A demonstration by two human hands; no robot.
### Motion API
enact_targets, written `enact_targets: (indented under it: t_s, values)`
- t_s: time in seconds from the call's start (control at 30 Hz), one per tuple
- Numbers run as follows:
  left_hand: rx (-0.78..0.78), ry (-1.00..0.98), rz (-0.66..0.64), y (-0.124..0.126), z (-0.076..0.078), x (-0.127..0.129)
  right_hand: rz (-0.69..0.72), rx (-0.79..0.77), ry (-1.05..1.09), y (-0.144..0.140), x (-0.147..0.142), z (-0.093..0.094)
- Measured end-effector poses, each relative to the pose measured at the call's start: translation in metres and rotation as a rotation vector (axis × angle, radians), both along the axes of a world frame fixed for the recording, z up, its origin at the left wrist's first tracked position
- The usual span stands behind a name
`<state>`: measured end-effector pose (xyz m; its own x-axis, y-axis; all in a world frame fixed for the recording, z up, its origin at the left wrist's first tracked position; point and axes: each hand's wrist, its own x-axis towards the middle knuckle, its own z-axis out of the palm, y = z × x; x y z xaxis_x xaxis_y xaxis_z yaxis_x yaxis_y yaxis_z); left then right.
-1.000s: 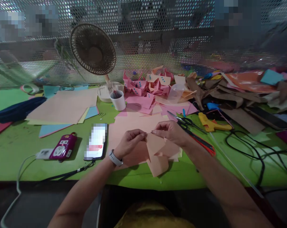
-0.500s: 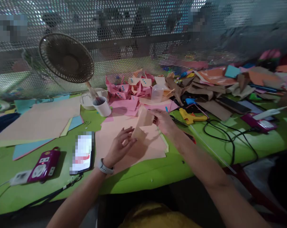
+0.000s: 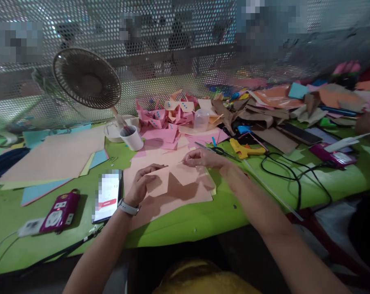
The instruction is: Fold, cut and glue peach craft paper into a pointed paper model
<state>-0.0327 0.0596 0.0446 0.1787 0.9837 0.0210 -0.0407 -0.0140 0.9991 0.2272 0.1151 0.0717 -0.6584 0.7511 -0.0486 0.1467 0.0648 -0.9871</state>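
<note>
My left hand [image 3: 142,182] and my right hand [image 3: 201,158] hold a folded piece of peach paper [image 3: 175,178] between them, just above a larger peach sheet [image 3: 178,195] lying on the green table [image 3: 178,226]. Each hand pinches an upper edge of the piece with its fingertips. A white watch sits on my left wrist. Black-handled scissors [image 3: 217,150] lie just past my right hand.
A phone [image 3: 107,196] and a purple power strip [image 3: 58,210] lie at the left. A small fan [image 3: 87,79], a white cup [image 3: 132,136] and a heap of pink folded paper [image 3: 169,116] stand behind. A yellow glue gun [image 3: 245,149], black cables [image 3: 295,177] and brown scraps fill the right.
The paper piece, raised upright half a second ago, now lies lower and flatter between both hands. The view has swung right from a second ago.
</note>
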Motion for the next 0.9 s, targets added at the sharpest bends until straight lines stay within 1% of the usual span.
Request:
enact_targets:
  t_s: [0.13, 0.23, 0.3, 0.4, 0.43, 0.47, 0.53, 0.7, 0.83, 0.9]
  values:
    - [0.107, -0.038, 0.079, 0.003, 0.0, 0.001, -0.041, 0.007, 0.015, 0.002, 0.004, 0.004]
    - [0.157, -0.018, 0.148, 0.004, -0.004, 0.001, -0.117, 0.02, 0.033, 0.005, 0.002, 0.0]
    - [0.233, 0.042, 0.268, 0.005, -0.008, 0.001, -0.219, 0.029, 0.082, 0.009, -0.002, -0.008]
    - [0.411, 0.146, 0.519, 0.007, -0.014, 0.0, -0.396, 0.035, 0.184, 0.014, -0.009, -0.02]
    - [0.45, 0.165, 0.579, 0.007, -0.014, 0.0, -0.448, 0.036, 0.214, 0.015, -0.011, -0.024]
    - [0.471, 0.174, 0.612, 0.007, -0.015, 0.001, -0.491, 0.033, 0.238, 0.015, -0.013, -0.026]
    - [0.48, 0.169, 0.615, 0.006, -0.014, 0.002, -0.538, 0.029, 0.268, 0.016, -0.016, -0.03]
    - [0.489, 0.083, 0.505, 0.002, -0.011, 0.008, -0.551, 0.048, 0.243, 0.017, -0.018, -0.035]
    - [0.451, 0.087, 0.437, 0.0, -0.013, 0.009, -0.58, -0.048, 0.279, 0.014, -0.022, -0.032]
    - [0.44, 0.112, 0.399, -0.002, -0.013, 0.01, -0.546, -0.078, 0.286, 0.01, -0.026, -0.029]
